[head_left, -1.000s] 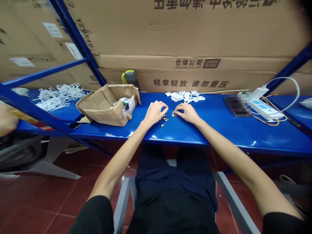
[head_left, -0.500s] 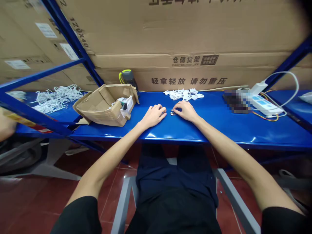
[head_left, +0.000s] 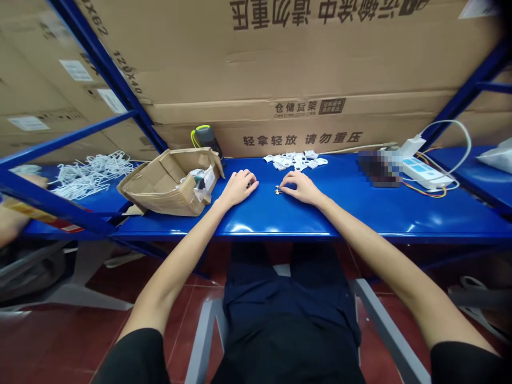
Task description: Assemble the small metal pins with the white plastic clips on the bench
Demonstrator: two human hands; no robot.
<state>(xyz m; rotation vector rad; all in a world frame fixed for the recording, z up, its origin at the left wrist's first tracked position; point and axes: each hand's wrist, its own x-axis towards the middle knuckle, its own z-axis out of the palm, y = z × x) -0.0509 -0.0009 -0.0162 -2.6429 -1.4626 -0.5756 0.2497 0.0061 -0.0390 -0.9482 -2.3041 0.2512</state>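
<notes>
On the blue shelf top, my right hand (head_left: pixel 301 188) pinches thumb and fingertips together at a tiny white part with dark and brass-coloured bits (head_left: pixel 277 190); its exact kind is too small to tell. To the left, my left hand (head_left: pixel 239 188) rests palm down with curled fingers. Something small and dark shows under those fingertips, mostly hidden. Beyond both hands lies a loose pile of flat white plastic pieces (head_left: pixel 295 160) with holes in them.
An opened cardboard box (head_left: pixel 160 194) with small items stands left, a dark bottle (head_left: pixel 210 140) behind it. White hooks (head_left: pixel 92 173) lie farther left, near another person's arm (head_left: pixel 16 218). At right are a pixelated dark object (head_left: pixel 378 169) and a white power strip (head_left: pixel 426 173) with cables.
My left hand has shifted left, away from the right hand, widening the space between them. My right hand stays at the tiny part, its thumb and fingertips pinched. The camera view has tilted slightly.
</notes>
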